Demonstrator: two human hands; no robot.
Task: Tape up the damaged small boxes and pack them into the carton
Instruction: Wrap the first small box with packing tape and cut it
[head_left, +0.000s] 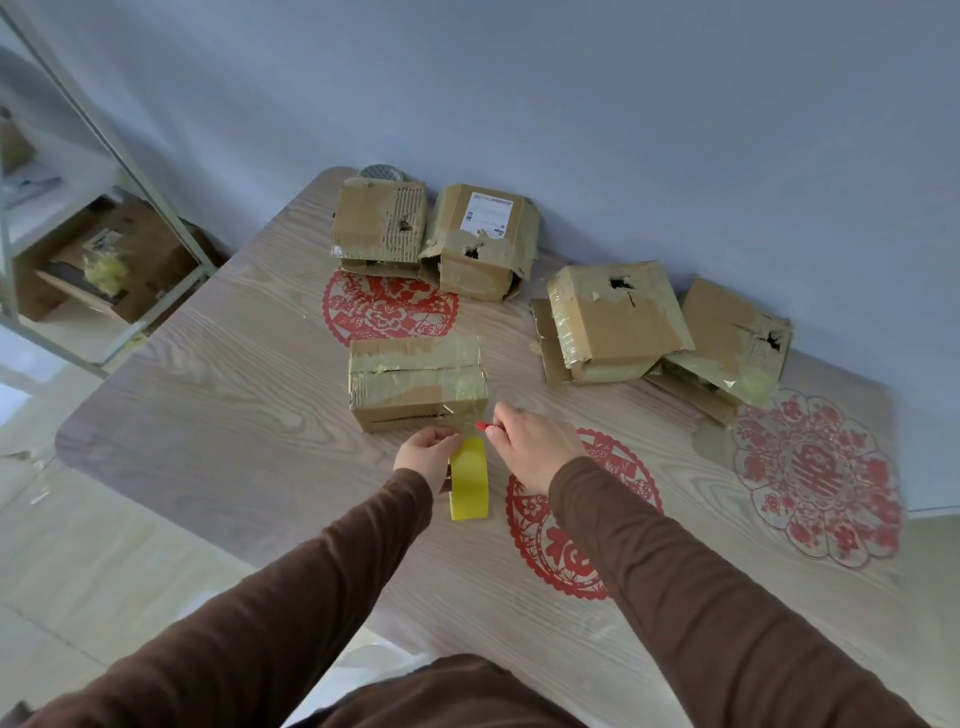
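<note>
1. A pale wood-grain table (249, 415) stands against a plain blue-grey wall (571, 104). At the far left a metal-framed shelf (104, 171) holds a large brown carton (130, 260), on a light floor.
2. Three red paper-cut decorations lie flat on the table: one (389, 306) behind the near box, one (571, 519) under the right forearm, one (815, 478) at the far right.
3. Five small cardboard boxes are in view. Four stand along the wall, left to right: a box with torn corrugation (379, 223), one with a white label (485, 239), one with a hole on top (615, 322), and a crushed one (732, 343). Each shows a ragged hole and old glossy tape.
4. The fifth, the near box (418, 382), sits at mid-table just beyond the hands, wrapped in shiny tape with a seam running along its top.
5. The left hand (428, 452) grips a yellow tape roll (469, 478) standing on edge just before that box.
6. The right hand (535, 441) pinches a small red-tipped tool (483, 426) near the box's front corner; what tool it is cannot be told.
</note>
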